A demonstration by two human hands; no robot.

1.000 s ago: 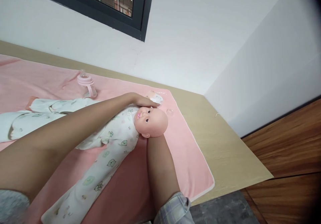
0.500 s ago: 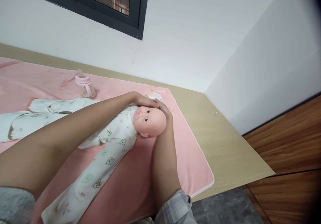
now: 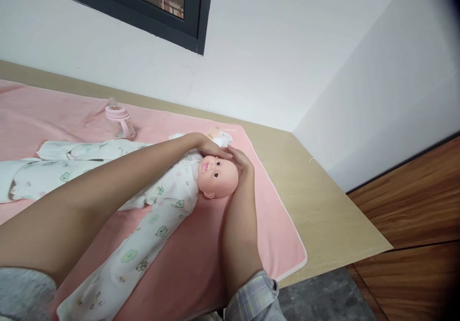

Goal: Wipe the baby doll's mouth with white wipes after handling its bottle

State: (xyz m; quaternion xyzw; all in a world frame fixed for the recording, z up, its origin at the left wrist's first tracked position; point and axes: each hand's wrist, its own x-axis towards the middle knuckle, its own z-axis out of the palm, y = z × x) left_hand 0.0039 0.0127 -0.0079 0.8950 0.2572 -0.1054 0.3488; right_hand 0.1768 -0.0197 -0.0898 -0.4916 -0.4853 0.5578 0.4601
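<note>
A baby doll (image 3: 217, 181) lies on its back on a pink blanket (image 3: 187, 268), its bald head toward the right. It wears a white outfit printed with small green animals (image 3: 174, 191), one long sleeve spread toward me. My left hand (image 3: 212, 147) reaches across the doll's chest and curves against the far side of its head. Around the crown curls my right hand (image 3: 243, 160), its wrist beside the top of the head. The fingertips of both hands come close together behind the head, where they are partly hidden.
A pink-topped baby bottle with a handle (image 3: 120, 120) stands on the blanket at the far left. The wooden tabletop (image 3: 305, 191) shows to the right, with a small white hook-like piece (image 3: 311, 160) near the wall. A dark window frame (image 3: 199, 14) and wooden cabinet (image 3: 424, 201) border the area.
The doll's head and upper body have shifted slightly right, its face turning a little. My left hand has moved slightly right with it, and my right hand's fingers show more.
</note>
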